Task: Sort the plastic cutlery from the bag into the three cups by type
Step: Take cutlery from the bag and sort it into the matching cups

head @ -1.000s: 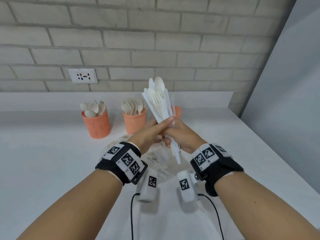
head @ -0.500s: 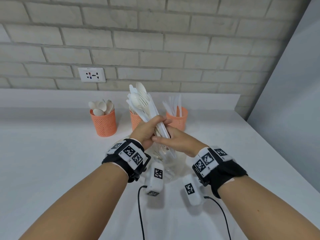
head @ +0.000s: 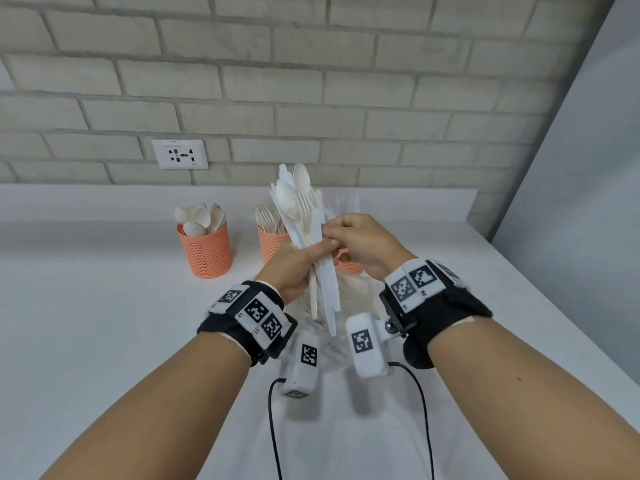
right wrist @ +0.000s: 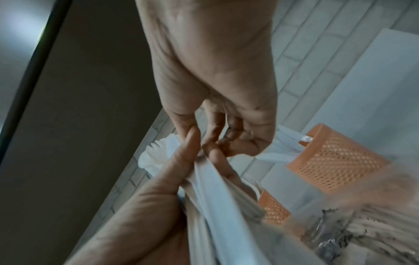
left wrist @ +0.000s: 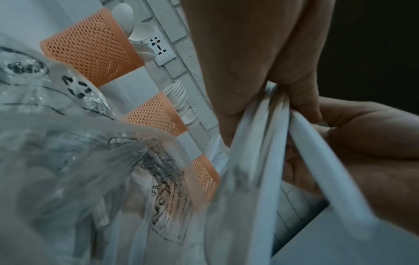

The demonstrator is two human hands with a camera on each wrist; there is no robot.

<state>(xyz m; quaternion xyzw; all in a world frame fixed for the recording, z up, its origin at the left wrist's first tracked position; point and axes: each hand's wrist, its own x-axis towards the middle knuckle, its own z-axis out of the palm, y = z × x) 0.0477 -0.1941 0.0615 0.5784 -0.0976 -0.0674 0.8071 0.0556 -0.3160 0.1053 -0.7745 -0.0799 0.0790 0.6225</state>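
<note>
Sorting looks well underway: the spoon cup (head: 205, 249) at centre left and the fork cup (head: 272, 244) beside it already hold pieces. The left hand (head: 294, 271) clamps a mixed bundle (head: 304, 220) mid-frame; the right hand (head: 360, 242) pinches one piece. The bag (left wrist: 90, 179) lies below.

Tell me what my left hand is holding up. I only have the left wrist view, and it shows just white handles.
Observer: It's a mixed bundle. In the head view, spoon bowls, fork tines and knife blades fan out above the left hand.
Operator: Where's the right hand?
Observer: The right hand is at the bundle's right edge, just above the left thumb, pinching it with thumb and fingertips. I cannot tell which piece it has.
</note>
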